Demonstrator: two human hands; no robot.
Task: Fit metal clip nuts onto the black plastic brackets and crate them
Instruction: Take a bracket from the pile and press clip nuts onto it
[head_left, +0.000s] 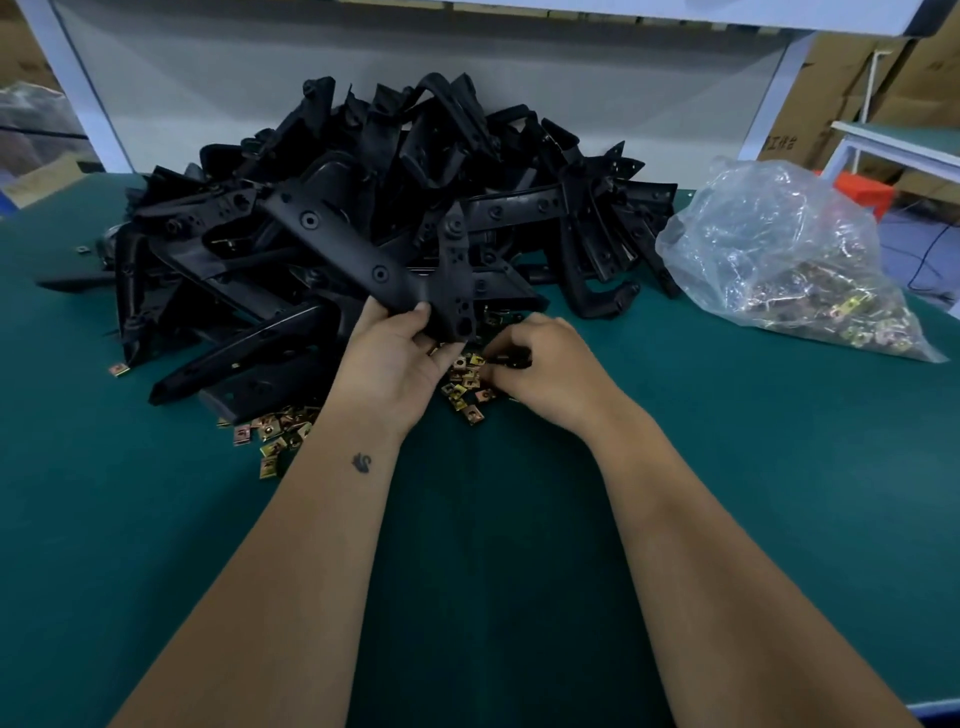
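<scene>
**Bracket held over a scatter of clip nuts**

The left hand (402, 358) gripped a black plastic bracket (374, 260) by its near end, thumb on top and fingers (421, 317) curled round the edge, holding it raised and slanting away to the upper left above the green counter (727, 467). The bracket was long and flat, with round bosses along its face and a short cross arm near the held end.

The right hand (540, 364) lay knuckles up just beside the left, its fingers curled down into a small scatter of brass-coloured clip nuts (467, 384) on the counter. They appeared to pinch something small and dark at the fingertips, but I could not tell what it was, nor whether a nut was held.

A second patch of clip nuts (275, 431) lay to the left of the left forearm, at the foot of a large heap of black brackets (415, 171) that filled the middle of the counter behind both hands. One stray nut (119, 370) sat apart at the heap's left edge.

To the right, well apart from the hands, a crumpled clear plastic bag (779, 249) lay on the counter with more clip nuts inside. Cardboard boxes (852, 93) stood beyond the counter's far right corner.
</scene>
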